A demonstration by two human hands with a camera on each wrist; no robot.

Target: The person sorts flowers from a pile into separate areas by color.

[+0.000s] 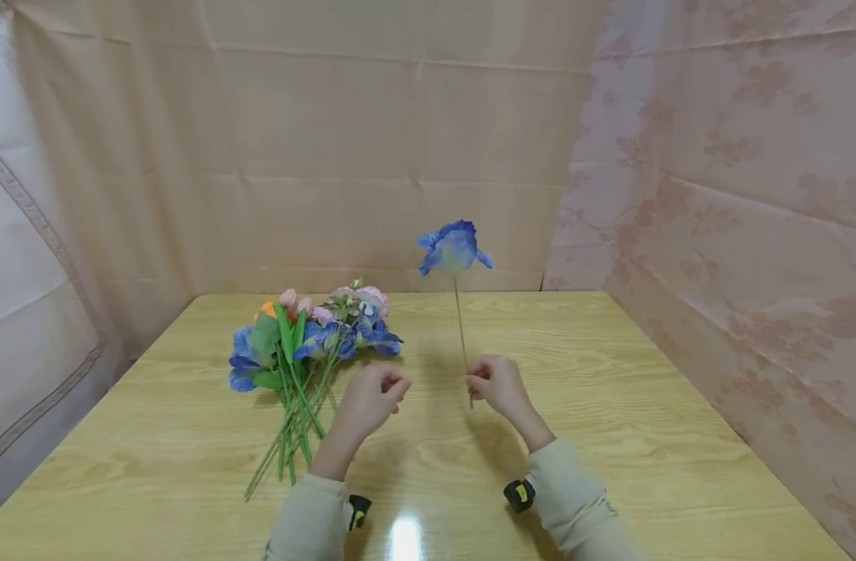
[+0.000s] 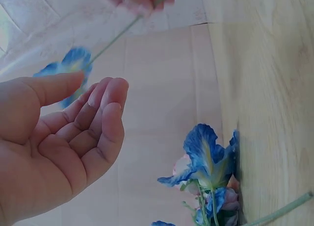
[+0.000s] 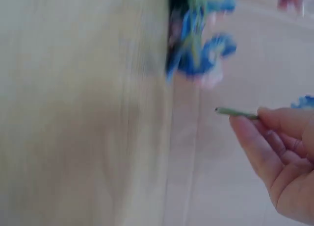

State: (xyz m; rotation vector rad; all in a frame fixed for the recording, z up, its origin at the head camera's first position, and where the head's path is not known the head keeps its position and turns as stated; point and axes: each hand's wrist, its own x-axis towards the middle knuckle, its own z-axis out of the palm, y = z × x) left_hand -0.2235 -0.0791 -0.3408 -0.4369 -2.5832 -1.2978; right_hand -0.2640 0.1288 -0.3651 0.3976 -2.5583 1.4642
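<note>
Head view: wood-grain table (image 1: 438, 444) with creased beige cloth (image 1: 372, 148) behind

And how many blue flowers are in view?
4 that I can tell apart: the held bloom in the right hand, plus the left bloom, middle bloom and right bloom in the pile. Overlapping flowers may hide more.

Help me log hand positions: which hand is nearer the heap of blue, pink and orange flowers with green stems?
Left. The left hand is close by the right edge of the heap; the right hand is farther right, holding a long-stemmed blue flower.
</note>
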